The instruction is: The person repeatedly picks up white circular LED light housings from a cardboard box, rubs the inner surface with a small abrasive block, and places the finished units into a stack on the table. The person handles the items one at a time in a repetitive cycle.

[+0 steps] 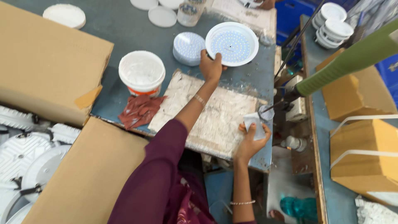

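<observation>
White round lamp housing [231, 43], its disc of small dots facing up, sits near the far edge of the blue-grey table [120, 31], just beside a stack of dotted discs [188, 48], with bare tabletop ahead of it. Left hand [210, 66] grips its near rim, fingers closed. Right hand [251, 139] is closed on a small white packet [256, 125] at the paste-smeared board's [209, 112] right edge.

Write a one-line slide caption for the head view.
Left hand grips a round white dish-shaped lamp housing studded with small dots; right hand holds a small white pouch.
</observation>
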